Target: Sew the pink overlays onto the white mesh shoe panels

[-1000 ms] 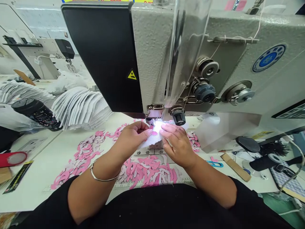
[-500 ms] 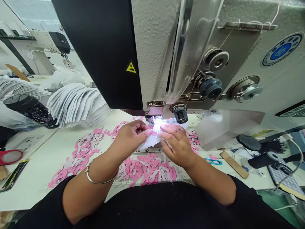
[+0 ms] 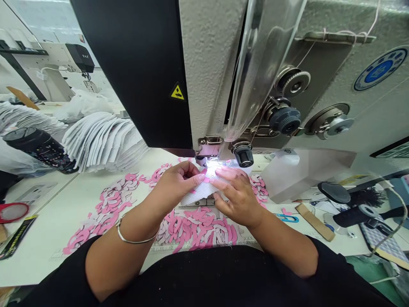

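Pale table [image 3: 41, 268] with scattered pink curved pieces [image 3: 198, 228], a fanned white stack [image 3: 102, 143], a tan strip [image 3: 315, 221].

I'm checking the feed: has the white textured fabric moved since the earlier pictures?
Yes: the white textured fabric has shifted toward the bottom of the view; its near edge covers more of the sewing machine's metal plate.

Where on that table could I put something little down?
On the left, a patch of bare tabletop lies between the black-and-yellow packet and the trail of pink pieces. It's crowded under the machine, where the left hand and right hand are at the white fabric, and over right, around the brown strip and black spool.
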Action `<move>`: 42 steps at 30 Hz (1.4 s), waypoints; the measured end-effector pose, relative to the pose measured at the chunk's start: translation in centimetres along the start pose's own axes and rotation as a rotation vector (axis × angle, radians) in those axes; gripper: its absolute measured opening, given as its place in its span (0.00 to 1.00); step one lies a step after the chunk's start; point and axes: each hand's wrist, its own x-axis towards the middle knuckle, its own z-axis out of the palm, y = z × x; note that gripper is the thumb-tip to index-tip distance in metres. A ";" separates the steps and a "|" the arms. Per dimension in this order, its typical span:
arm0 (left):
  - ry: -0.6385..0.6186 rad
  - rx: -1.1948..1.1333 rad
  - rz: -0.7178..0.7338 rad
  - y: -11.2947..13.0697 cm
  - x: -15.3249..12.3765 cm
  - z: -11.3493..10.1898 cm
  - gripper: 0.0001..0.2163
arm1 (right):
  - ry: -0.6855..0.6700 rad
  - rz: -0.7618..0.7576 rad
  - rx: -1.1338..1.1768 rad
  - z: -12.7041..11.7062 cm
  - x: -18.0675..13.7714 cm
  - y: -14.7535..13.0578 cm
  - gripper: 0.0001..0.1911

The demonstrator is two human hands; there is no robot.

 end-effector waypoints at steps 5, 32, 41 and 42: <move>-0.021 -0.201 -0.060 -0.3 -0.7 1.0 0.14 | 0.067 -0.032 -0.016 0.7 -0.2 0.4 0.18; -0.152 -0.496 -0.205 0.6 0.7 1.7 0.04 | 0.009 0.029 0.097 -0.4 1.4 1.5 0.14; -0.088 -0.514 -0.206 0.6 1.3 2.1 0.06 | -0.123 0.076 0.174 -1.0 2.3 2.2 0.15; -0.089 -0.525 -0.209 0.7 1.3 2.1 0.07 | -0.123 0.079 0.179 -1.0 2.3 2.2 0.15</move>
